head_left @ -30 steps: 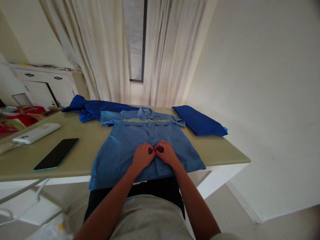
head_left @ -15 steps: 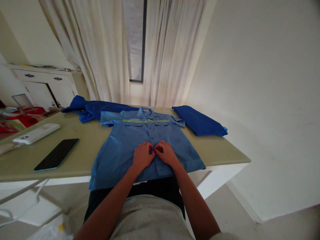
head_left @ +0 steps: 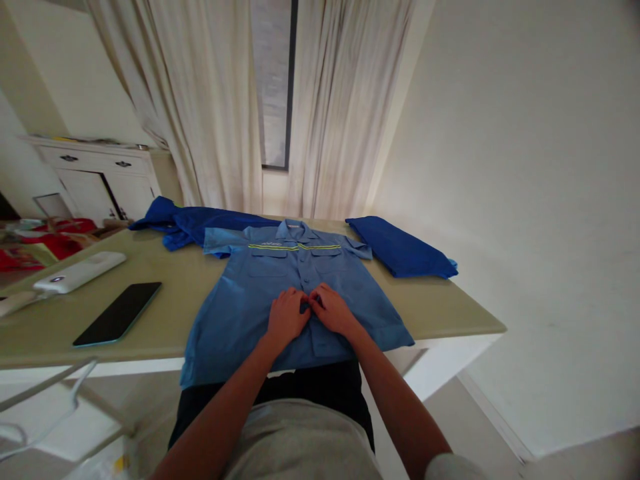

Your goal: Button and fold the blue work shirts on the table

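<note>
A light blue short-sleeved work shirt (head_left: 250, 293) with a yellow reflective stripe lies face up on the pale table (head_left: 450, 307), its hem hanging over the near edge. My left hand (head_left: 285, 317) and my right hand (head_left: 331, 310) meet at the button placket on the lower front. Both hands have their fingers curled, pinching the shirt's front edges together where a button sits.
A folded dark blue garment (head_left: 400, 248) lies at the table's far right and a crumpled dark blue one (head_left: 190, 223) at the far left. A black phone (head_left: 118, 312) and a white power bank (head_left: 80, 272) lie to the left. Behind are curtains and a white cabinet (head_left: 95, 177).
My hands have stayed at the same spot on the placket, with small finger movements. The view shifted slightly down and to the right.
</note>
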`<state>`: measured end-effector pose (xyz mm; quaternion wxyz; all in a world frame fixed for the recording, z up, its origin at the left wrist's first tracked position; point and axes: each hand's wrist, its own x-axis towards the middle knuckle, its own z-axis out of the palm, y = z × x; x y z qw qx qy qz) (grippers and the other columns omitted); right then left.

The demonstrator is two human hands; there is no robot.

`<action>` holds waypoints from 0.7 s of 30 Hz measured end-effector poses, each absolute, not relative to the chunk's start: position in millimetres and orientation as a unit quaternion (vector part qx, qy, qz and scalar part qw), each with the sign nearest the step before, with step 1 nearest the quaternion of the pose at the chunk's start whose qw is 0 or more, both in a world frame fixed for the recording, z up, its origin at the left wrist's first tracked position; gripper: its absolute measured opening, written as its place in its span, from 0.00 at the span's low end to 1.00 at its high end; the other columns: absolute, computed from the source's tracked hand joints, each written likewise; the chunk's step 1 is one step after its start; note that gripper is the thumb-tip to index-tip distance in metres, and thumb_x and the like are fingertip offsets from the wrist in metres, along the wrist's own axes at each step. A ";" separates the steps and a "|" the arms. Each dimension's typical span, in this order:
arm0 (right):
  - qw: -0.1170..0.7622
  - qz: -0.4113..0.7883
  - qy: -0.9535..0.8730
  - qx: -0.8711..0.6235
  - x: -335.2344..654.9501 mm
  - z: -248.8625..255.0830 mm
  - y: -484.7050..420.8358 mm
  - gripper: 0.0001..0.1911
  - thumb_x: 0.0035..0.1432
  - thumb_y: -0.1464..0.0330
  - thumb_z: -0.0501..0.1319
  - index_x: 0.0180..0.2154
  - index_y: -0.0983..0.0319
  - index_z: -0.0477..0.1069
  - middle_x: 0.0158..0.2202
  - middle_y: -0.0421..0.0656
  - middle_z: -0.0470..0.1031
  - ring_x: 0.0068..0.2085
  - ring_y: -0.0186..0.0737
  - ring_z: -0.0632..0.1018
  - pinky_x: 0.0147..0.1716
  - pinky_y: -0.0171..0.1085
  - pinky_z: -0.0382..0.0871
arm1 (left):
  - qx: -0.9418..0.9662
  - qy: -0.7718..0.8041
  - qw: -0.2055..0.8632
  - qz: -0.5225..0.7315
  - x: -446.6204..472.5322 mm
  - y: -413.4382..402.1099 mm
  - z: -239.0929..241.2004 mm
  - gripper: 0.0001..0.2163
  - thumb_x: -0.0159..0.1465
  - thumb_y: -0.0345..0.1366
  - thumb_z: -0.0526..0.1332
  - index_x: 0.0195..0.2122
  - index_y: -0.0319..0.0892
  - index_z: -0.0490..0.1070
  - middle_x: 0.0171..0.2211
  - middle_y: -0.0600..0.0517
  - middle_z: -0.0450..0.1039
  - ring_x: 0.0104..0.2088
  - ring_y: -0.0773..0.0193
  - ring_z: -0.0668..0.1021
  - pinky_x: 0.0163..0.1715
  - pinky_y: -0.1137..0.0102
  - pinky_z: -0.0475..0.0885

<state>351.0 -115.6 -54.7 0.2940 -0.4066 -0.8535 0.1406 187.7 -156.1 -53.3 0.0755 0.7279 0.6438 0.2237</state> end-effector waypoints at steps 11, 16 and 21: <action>0.331 0.265 -0.776 -0.466 352.6 -56.3 -98.4 0.05 0.62 0.69 0.64 0.34 0.61 0.79 0.34 0.42 0.80 0.34 0.39 0.77 0.37 0.37 0.69 | 0.766 0.607 0.039 0.207 180.3 -151.0 -42.2 0.06 0.69 0.37 0.62 0.42 0.44 0.78 0.44 0.48 0.77 0.48 0.54 0.78 0.48 0.63 0.70; 0.388 0.269 -0.758 -0.450 368.4 -55.4 -128.4 0.06 0.65 0.67 0.62 0.41 0.61 0.76 0.38 0.42 0.80 0.38 0.39 0.78 0.43 0.39 0.72 | 0.789 0.563 0.101 0.222 166.4 -145.8 -50.3 0.10 0.72 0.38 0.58 0.46 0.45 0.80 0.44 0.47 0.78 0.47 0.56 0.79 0.50 0.64 0.71; 0.297 0.218 -0.842 -0.395 383.3 -52.6 -186.0 0.22 0.54 0.61 0.75 0.49 0.58 0.74 0.48 0.47 0.77 0.50 0.48 0.76 0.52 0.45 0.71 | 0.772 0.556 0.100 0.291 159.4 -161.3 -49.7 0.11 0.73 0.34 0.54 0.48 0.45 0.77 0.46 0.48 0.77 0.48 0.59 0.78 0.53 0.65 0.70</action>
